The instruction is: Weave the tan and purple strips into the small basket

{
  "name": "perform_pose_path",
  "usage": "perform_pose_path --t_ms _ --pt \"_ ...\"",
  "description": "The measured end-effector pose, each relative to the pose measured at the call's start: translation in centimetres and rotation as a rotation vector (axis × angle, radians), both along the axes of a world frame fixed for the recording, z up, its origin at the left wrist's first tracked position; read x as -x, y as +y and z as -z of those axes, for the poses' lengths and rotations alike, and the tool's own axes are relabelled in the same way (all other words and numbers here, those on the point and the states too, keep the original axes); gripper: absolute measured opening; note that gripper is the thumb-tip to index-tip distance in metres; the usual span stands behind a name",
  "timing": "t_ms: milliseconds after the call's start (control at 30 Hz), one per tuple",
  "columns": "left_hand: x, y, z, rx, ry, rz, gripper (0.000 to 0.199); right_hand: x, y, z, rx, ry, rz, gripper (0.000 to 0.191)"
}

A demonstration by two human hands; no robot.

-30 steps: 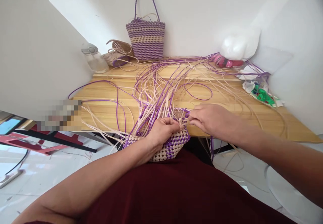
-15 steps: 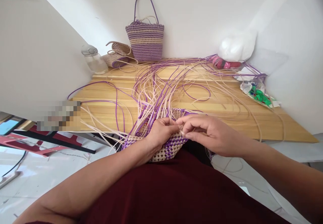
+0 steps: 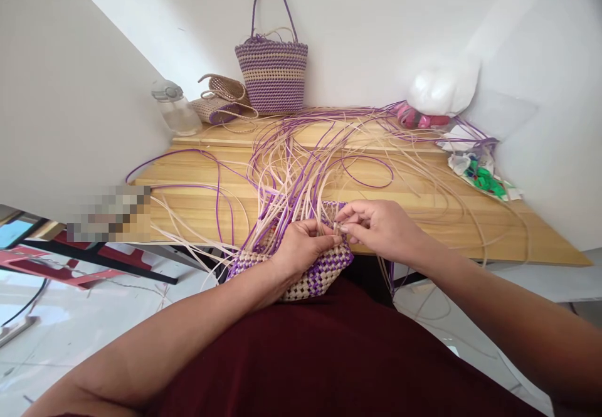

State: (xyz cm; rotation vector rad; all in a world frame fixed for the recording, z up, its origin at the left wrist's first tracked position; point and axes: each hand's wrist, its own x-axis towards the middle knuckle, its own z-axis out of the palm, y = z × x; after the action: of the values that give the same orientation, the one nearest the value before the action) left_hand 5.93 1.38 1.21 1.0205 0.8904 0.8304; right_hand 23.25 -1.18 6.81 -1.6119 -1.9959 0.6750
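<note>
A half-woven basket (image 3: 324,273) in beige and purple cord rests against my body at the table's front edge. Long loose beige and purple strands (image 3: 296,182) rise from it and fan out over the tabletop. My left hand (image 3: 303,244) is closed on the basket's upper edge, thumb and fingers pinching at the weave. Just right of it, my right hand (image 3: 371,226) pinches a beige strand (image 3: 337,227) at the rim, its fingertips close to the left thumb. The fingers hide part of the rim.
On the wooden table (image 3: 423,229), a finished purple-and-beige handbag (image 3: 273,78) stands against the wall. Left of it are smaller woven pieces (image 3: 219,106) and a clear bottle (image 3: 176,110). A white plastic bag (image 3: 439,88) and green material (image 3: 486,179) lie at right.
My right hand has moved slightly up and its fingers have drawn together at the rim, with the beige strand now upright between them. My left hand stays almost in place.
</note>
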Motion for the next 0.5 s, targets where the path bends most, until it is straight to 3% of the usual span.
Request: perform_pose_path --t_ms 133,267,500 --pt "0.0 0.1 0.2 -0.009 -0.03 0.023 0.028 0.5 0.1 -0.9 -0.142 -0.184 -0.131 0.023" --pt "0.0 0.2 0.3 0.005 -0.062 0.044 0.026 1.2 0.1 -0.6 -0.197 -0.35 -0.204 0.017" --pt "-0.4 0.2 0.2 -0.005 0.003 0.03 0.012 2.6 -0.6 -0.1 -0.396 -0.664 -0.194 0.018"
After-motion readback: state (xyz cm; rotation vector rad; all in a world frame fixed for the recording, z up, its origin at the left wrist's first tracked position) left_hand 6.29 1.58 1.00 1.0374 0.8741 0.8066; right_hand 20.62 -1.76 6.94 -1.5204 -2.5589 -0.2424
